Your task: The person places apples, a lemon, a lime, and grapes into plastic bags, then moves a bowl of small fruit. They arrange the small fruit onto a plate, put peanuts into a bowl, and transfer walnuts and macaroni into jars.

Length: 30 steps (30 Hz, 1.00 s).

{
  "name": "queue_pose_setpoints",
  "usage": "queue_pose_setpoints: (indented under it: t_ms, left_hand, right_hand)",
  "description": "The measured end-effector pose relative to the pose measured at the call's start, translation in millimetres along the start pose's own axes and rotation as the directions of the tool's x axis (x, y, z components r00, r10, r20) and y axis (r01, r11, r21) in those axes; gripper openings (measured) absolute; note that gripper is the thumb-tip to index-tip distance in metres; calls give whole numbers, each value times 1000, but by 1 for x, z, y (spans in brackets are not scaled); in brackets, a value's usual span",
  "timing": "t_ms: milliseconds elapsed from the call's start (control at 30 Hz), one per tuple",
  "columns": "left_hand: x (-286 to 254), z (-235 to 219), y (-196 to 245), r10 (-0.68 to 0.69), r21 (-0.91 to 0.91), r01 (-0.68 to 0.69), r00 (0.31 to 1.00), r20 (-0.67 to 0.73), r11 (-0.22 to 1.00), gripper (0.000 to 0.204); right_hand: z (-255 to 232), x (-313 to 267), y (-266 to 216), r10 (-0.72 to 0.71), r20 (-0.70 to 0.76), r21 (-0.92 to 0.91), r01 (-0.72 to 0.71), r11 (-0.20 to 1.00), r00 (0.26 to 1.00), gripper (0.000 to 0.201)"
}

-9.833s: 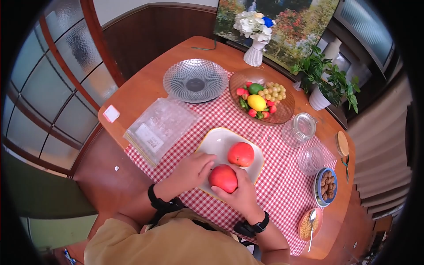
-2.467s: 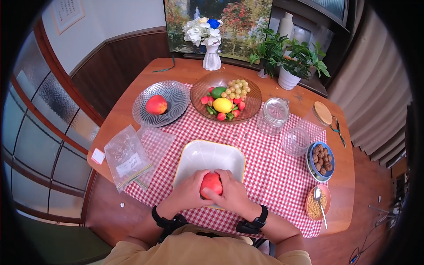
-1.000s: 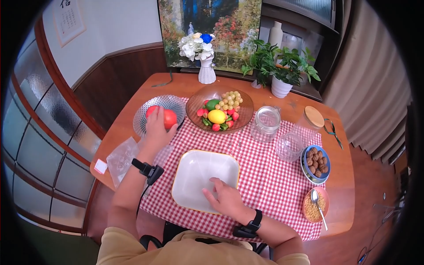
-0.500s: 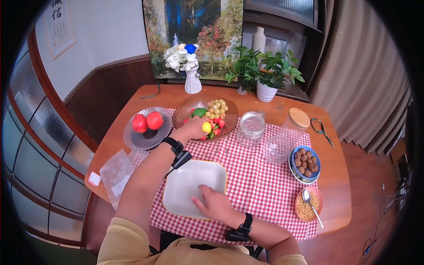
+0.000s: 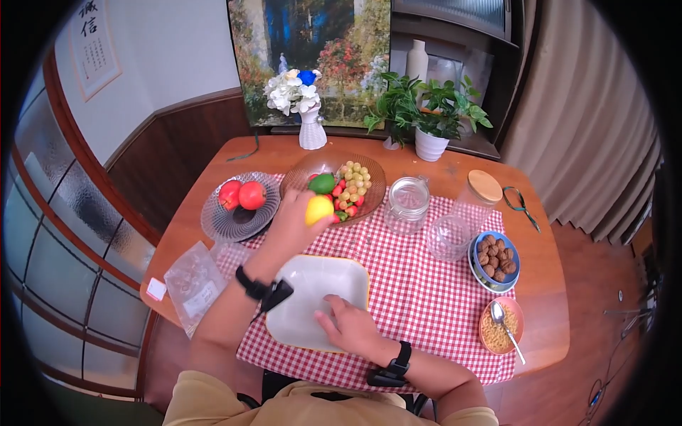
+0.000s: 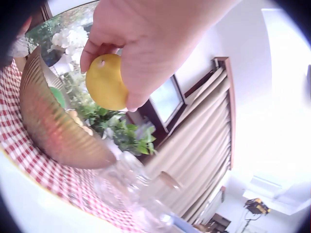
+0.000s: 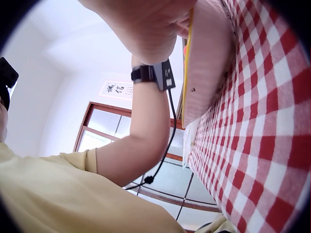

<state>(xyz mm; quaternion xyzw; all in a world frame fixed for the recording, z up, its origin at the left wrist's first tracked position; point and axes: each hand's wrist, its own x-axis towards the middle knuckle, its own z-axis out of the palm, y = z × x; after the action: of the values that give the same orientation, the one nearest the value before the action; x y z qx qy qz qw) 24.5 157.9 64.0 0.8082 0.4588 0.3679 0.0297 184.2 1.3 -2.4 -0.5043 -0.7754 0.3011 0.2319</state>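
Note:
My left hand (image 5: 288, 221) pinches a lemon (image 5: 319, 211) between thumb and fingers, at the near left side of the amber glass bowl (image 5: 375, 175). In the left wrist view the lemon (image 6: 108, 83) is raised above the bowl's rim (image 6: 43, 116). That bowl still holds grapes (image 5: 354, 182), a green fruit (image 5: 321, 184) and small red and green pieces. Fingers loosely extended, my right hand (image 5: 351, 327) reaches over the white yellow-rimmed dish (image 5: 290, 321) and holds nothing. Two large red fruits (image 5: 251, 195) sit in the ridged grey glass plate (image 5: 226, 226) at the left.
A plastic bag (image 5: 197, 284) lies at the left edge. To the right stand a clip-top jar (image 5: 408, 206), a clear glass bowl (image 5: 449, 238), a wooden-lidded jar (image 5: 484, 186), walnuts (image 5: 496, 258) in a blue bowl and a pink bowl (image 5: 520, 328) with a spoon (image 5: 509, 330). A checked cloth (image 5: 412, 312) lies beneath.
Both red fruits went from the white dish to the glass plate. My left hand then moved right to the amber bowl, took the lemon and drew it left. My right hand stays over the dish.

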Motion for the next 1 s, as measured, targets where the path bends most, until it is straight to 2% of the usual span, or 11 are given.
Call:
queue_pose_setpoints:
  t_ms: [167, 233, 300, 367, 567, 667, 733, 767, 833, 967, 1000]
  left_hand:
    - [-105, -29, 16, -143, -68, 173, 936, 321, 983, 54]
    - [-142, -24, 18, -160, -70, 202, 906, 391, 977, 57]
    - [-168, -17, 25, -42, -196, 157, 870, 491, 968, 64]
    - [-178, -14, 35, -58, -173, 163, 867, 495, 971, 66]
    - [-175, -4, 53, -197, -112, 294, 833, 516, 949, 73]
    - [-170, -1, 56, -183, -148, 258, 902, 392, 955, 68]
    - [-160, -11, 61, -272, -141, 404, 797, 540, 904, 64]
    - [-160, -11, 60, -274, -140, 406, 796, 539, 903, 64]
    - [-160, -12, 59, -345, 42, 435, 648, 679, 900, 65]
    - [-168, -7, 53, -358, -35, 467, 721, 593, 883, 67]
    - [-171, -3, 50, -284, -94, 373, 827, 485, 923, 65]
  right_hand:
    - [6, 0, 8, 11, -207, 208, 33, 978, 978, 47]
    - [6, -1, 6, -3, -182, 162, 33, 986, 983, 49]
    - [3, -2, 1, -20, -152, 112, 37, 993, 988, 50]
    - [-1, 0, -4, -65, -35, -55, 63, 996, 997, 54]
    - [-2, 0, -4, -104, 41, -93, 107, 990, 994, 53]
    - [-1, 0, -3, -77, 62, -137, 85, 987, 995, 50]
    - [4, 2, 5, -66, 68, -67, 70, 995, 996, 47]
    - [6, 2, 7, -51, 71, 6, 51, 999, 996, 44]
    - [5, 2, 6, -65, 62, -11, 65, 998, 996, 41]
    - [-1, 1, -5, -121, -9, -123, 119, 985, 993, 38]
    - [-2, 2, -5, -120, -9, -124, 118, 985, 993, 38]
